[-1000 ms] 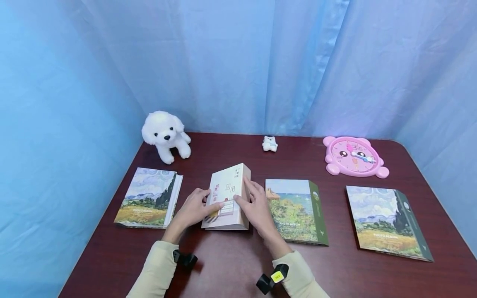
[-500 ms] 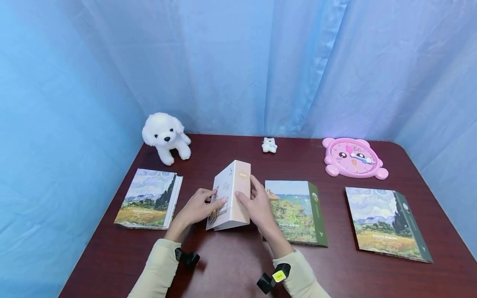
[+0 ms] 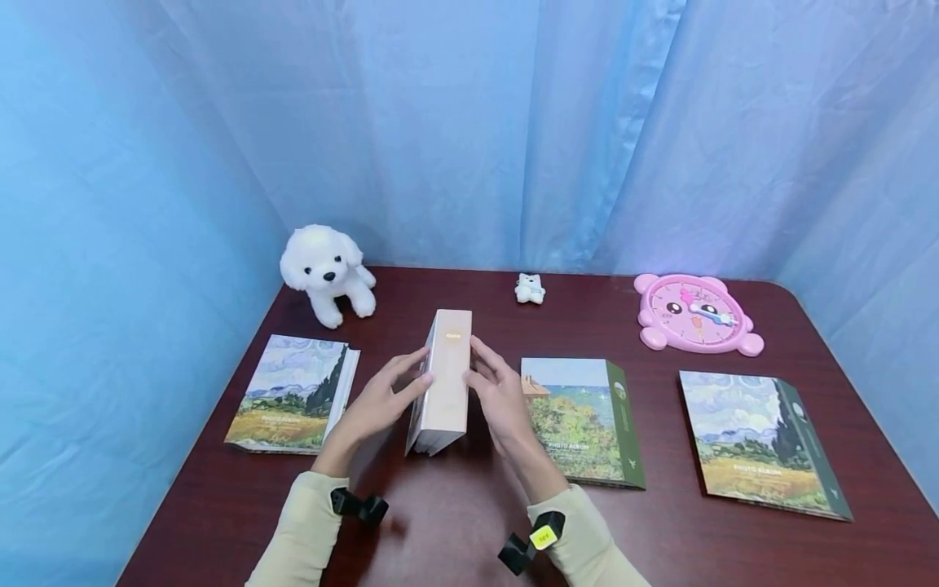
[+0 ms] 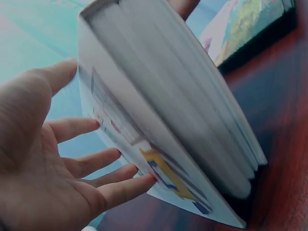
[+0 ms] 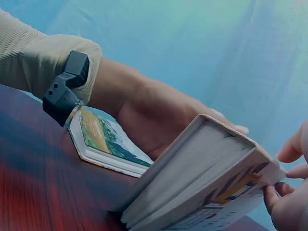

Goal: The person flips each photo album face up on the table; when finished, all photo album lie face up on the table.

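A thick album (image 3: pixel 450 375) with a pale pink spine and printed covers stands on edge on the table in the head view, spine up and page block down. My left hand (image 3: pixel 385 397) lies along its left cover, thumb near the spine. Seen from the left wrist, the fairly straight fingers of the left hand (image 4: pixel 72 159) touch the cover (image 4: pixel 130 130) at their tips. On the other side, my right hand (image 3: pixel 501 395) touches the right cover and spine edge. Fingertips of the right hand (image 5: pixel 291 192) meet the printed cover (image 5: pixel 231 197) in the right wrist view.
One landscape photo album (image 3: pixel 289 391) lies left of the hands; a green-spined one (image 3: pixel 575 420) and another landscape one (image 3: pixel 756 440) lie right. Behind are a white plush dog (image 3: pixel 323 273), a small white bear figure (image 3: pixel 530 289) and a pink toy clock (image 3: pixel 697 314).
Between my hands the album has turned from lying tilted, front cover up, to standing on edge with its spine up. It has shifted slightly left, and the right hand has followed.
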### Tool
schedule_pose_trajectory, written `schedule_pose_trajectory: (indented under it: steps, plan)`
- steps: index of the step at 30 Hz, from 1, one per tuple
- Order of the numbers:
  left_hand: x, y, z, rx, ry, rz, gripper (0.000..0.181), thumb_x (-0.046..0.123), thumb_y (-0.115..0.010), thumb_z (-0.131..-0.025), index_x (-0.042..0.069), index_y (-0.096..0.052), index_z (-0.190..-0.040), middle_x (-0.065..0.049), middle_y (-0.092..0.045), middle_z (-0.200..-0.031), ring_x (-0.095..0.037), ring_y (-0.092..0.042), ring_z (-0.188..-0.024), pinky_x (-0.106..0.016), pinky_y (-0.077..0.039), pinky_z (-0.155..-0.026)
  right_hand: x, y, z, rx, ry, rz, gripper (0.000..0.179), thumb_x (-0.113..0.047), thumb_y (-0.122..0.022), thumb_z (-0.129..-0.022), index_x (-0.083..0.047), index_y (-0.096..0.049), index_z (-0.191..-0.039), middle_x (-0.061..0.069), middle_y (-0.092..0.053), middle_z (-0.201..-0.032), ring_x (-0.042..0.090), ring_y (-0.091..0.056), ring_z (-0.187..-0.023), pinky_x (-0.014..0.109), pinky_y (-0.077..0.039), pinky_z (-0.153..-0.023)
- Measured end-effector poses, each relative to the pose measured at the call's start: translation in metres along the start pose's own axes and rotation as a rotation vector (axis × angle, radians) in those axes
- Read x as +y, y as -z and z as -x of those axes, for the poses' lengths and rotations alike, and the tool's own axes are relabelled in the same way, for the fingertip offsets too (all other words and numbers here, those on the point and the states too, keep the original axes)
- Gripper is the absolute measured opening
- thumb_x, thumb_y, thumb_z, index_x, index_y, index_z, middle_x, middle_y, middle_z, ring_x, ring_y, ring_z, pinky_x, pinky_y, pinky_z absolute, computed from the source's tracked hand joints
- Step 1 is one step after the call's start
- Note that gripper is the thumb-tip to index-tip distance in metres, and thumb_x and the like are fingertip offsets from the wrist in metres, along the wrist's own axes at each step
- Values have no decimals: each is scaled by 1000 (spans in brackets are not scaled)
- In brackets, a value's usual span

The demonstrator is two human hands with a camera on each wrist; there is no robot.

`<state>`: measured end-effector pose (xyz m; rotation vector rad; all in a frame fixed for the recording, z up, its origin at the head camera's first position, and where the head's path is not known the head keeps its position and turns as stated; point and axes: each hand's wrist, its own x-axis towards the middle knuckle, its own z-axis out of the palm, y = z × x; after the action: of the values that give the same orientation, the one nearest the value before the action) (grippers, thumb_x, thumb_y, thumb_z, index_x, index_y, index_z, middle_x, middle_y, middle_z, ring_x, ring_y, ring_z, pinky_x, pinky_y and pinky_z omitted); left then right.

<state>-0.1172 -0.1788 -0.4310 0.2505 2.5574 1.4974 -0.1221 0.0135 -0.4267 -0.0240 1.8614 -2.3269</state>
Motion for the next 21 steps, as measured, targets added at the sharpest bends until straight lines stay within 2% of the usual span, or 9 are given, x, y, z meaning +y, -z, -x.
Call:
schedule_pose_trajectory:
  steps: [2,5,10,16,21]
  plan:
    - [0,2,0,16,-30,47,58,36,-57,-96,22,-36,-149,-14,-43,-144,-33,-52,-125,-49,-47,-97,1,-4,-2,-2,19,-13,53,1,-52,-91,-10,-47,-142,13,-41,-146,26,-43,-134,42,-37,-109]
    - [-1,6,0,13,-58,172,57,29,-58,-96,24,-37,-148,-13,-43,-145,-33,-52,-125,-45,-49,-94,2,-11,-4,6,28,-24,54,2,-53,-89,-10,-48,-141,13,-41,-144,27,-44,-133,39,-40,-106]
    - [-3,15,2,-36,-41,324,57,26,-58,-96,29,-36,-148,-10,-40,-149,-34,-49,-129,-41,-53,-89,5,-20,-5,2,38,-39,54,3,-54,-88,-10,-48,-141,13,-43,-141,26,-46,-131,34,-42,-103]
    - [-2,28,7,-34,-42,300,57,26,-59,-96,28,-36,-148,-10,-39,-150,-35,-50,-128,-44,-54,-86,10,-29,-8,-30,69,-36,55,1,-55,-89,-10,-47,-142,11,-42,-145,26,-44,-133,37,-40,-106]
    - [-2,36,13,5,-32,218,55,31,-59,-95,28,-40,-147,-7,-38,-151,-31,-53,-125,-43,-54,-88,15,-35,-9,-57,76,30,51,-5,-56,-93,-12,-46,-143,9,-42,-147,24,-41,-136,37,-38,-109]
